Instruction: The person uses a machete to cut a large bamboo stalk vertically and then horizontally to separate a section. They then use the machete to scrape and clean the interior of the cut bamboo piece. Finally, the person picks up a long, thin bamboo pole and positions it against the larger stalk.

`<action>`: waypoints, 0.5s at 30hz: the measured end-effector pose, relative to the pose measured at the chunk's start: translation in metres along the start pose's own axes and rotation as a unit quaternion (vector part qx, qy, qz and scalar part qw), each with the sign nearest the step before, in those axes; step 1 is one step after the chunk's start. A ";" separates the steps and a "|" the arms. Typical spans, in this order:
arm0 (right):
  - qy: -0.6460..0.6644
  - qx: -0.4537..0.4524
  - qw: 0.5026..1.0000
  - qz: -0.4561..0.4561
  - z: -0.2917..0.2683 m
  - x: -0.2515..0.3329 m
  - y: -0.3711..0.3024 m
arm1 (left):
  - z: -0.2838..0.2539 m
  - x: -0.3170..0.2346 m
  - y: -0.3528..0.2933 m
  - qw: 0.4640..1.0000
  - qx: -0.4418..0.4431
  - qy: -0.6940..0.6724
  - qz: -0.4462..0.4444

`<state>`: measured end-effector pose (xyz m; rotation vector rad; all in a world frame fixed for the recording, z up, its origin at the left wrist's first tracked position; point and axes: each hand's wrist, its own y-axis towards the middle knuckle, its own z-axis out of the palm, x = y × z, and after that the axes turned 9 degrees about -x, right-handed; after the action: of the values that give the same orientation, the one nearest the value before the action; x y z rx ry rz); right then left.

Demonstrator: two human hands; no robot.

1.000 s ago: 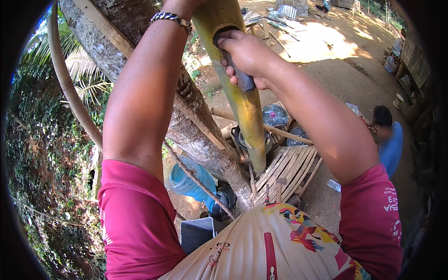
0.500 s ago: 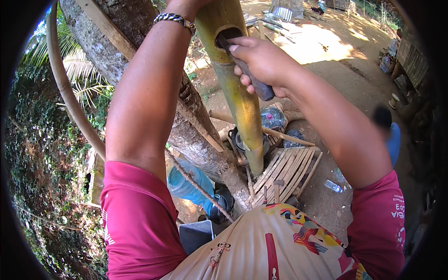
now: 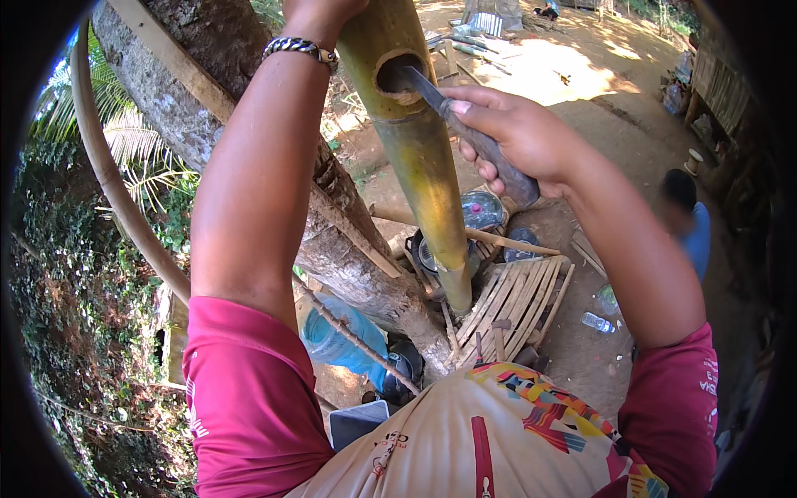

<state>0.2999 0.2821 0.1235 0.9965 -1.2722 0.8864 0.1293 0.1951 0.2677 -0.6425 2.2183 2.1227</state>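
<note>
A thick green-yellow bamboo pole (image 3: 419, 174) stands tilted in front of me, with a round hole cut in its side near the top. My right hand (image 3: 523, 137) is closed around the dark handle of a knife (image 3: 498, 153). The blade's tip reaches into the hole's opening. At the upper edge, my left hand (image 3: 325, 12) rests against the bamboo above the hole and appears to grip it; most of its fingers are cut off by the picture's edge.
A tree trunk (image 3: 353, 249) leans left of the bamboo. Below are a slatted bamboo rack (image 3: 519, 303), a hammer (image 3: 501, 336), a lidded pot (image 3: 481, 210) and a blue container (image 3: 342, 334). A plastic bottle (image 3: 598, 322) lies on the ground; a person (image 3: 693, 224) is at right.
My right hand has moved right and slightly down, drawing the knife partly out of the hole so more blade shows. My left hand stays at the bamboo.
</note>
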 end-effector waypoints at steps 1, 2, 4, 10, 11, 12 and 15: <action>0.031 0.013 0.999 0.011 -0.007 -0.006 -0.003 | 0.009 0.002 -0.001 1.000 -0.001 -0.023 0.010; 0.058 -0.025 0.998 0.024 -0.003 -0.006 -0.010 | 0.008 -0.003 -0.003 0.999 0.028 -0.031 -0.004; 0.159 -0.010 0.987 0.017 -0.001 -0.015 -0.012 | -0.012 -0.020 -0.004 0.996 0.078 -0.044 -0.032; 0.310 0.035 0.949 0.043 0.018 -0.050 -0.008 | 0.007 0.007 0.008 0.993 0.051 -0.098 0.036; 0.311 0.042 0.949 0.042 0.019 -0.055 -0.010 | 0.009 0.005 0.008 0.994 0.057 -0.094 0.018; 0.304 0.031 0.951 0.055 0.018 -0.062 -0.014 | 0.010 0.000 0.006 0.994 0.065 -0.090 0.000; 0.299 0.059 0.949 0.080 0.011 -0.091 -0.026 | 0.009 0.004 0.008 0.992 0.077 -0.094 0.020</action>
<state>0.3114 0.2636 0.0310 0.6421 -0.7922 1.2861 0.1205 0.2029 0.2738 -0.3765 2.2784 1.9126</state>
